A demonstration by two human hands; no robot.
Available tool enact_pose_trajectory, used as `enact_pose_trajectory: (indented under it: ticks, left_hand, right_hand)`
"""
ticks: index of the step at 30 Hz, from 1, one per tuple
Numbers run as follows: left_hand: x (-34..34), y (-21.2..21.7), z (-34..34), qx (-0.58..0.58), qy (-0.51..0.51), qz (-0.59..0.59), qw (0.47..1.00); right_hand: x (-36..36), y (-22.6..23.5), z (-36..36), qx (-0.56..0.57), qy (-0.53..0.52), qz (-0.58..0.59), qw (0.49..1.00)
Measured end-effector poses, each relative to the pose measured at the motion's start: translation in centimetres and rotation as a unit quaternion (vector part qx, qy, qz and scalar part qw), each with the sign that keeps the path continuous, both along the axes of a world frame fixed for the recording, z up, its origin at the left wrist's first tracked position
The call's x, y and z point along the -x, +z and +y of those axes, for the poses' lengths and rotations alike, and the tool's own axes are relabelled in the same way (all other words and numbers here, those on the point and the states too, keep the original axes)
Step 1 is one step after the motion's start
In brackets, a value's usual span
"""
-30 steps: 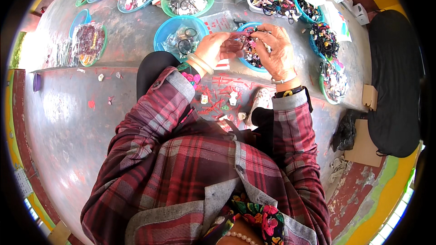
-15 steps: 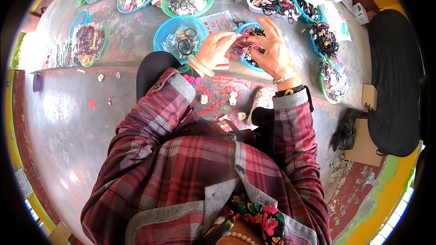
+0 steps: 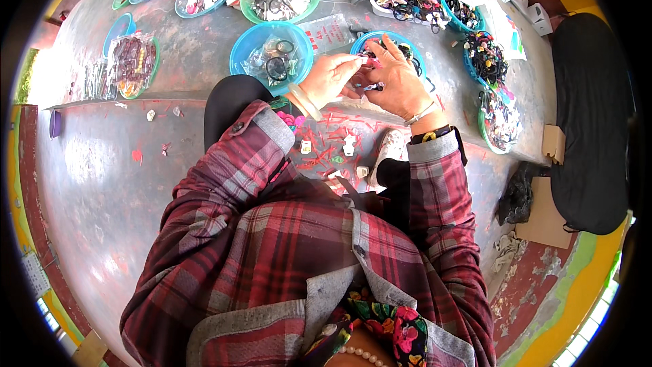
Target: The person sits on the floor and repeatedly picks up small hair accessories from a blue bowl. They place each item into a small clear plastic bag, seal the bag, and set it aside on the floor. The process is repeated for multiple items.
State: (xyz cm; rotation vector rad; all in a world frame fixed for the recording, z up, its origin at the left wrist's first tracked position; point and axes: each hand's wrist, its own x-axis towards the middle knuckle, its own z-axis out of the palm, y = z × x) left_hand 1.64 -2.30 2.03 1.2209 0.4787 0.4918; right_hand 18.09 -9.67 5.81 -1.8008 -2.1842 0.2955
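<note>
Both my hands meet in front of me over the ledge, around a small clear plastic bag (image 3: pixel 358 80) with pink at its upper edge. My left hand (image 3: pixel 326 83) pinches the bag's edge between thumb and fingers. On the other side, my right hand (image 3: pixel 402 87) is bent over the bag with its fingers against it, hiding part of it. Something small and dark shows at the right fingertips; its kind is too hidden to tell. Just behind the hands stands a blue basin (image 3: pixel 420 61) of dark and colourful hair ties, partly covered by my right hand.
A blue basin (image 3: pixel 239 54) holds bagged black hair ties. Behind it, a green basin (image 3: pixel 314 1) contains packaged items. A white tray (image 3: pixel 382 12) heaped with hair ties is at the back right. Red scraps (image 3: pixel 333 122) litter the floor near my shoe (image 3: pixel 390 153).
My right hand has lowered and turned, its raised fingers coming down onto the bag. My left hand has shifted slightly right. More of the blue basin behind them shows.
</note>
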Motion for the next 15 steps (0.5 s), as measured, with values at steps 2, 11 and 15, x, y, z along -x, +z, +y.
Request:
enact_pose_trajectory:
  ticks: [2,11,15]
  left_hand:
    - [0.0,-0.3,-0.1,0.002,0.006,0.0,1.0]
    - [-0.3,-0.5,-0.6,0.026,0.005,-0.005,1.0]
    - [-0.3,-0.1,-0.2,0.088,0.039,-0.021,0.995]
  right_hand:
    - [0.4,0.4,0.0,0.034,0.001,-0.032,0.999]
    - [1.0,-0.2,-0.1,0.052,-0.006,-0.024,0.998]
    - [0.0,-0.8,0.3,-0.03,-0.046,0.084,0.995]
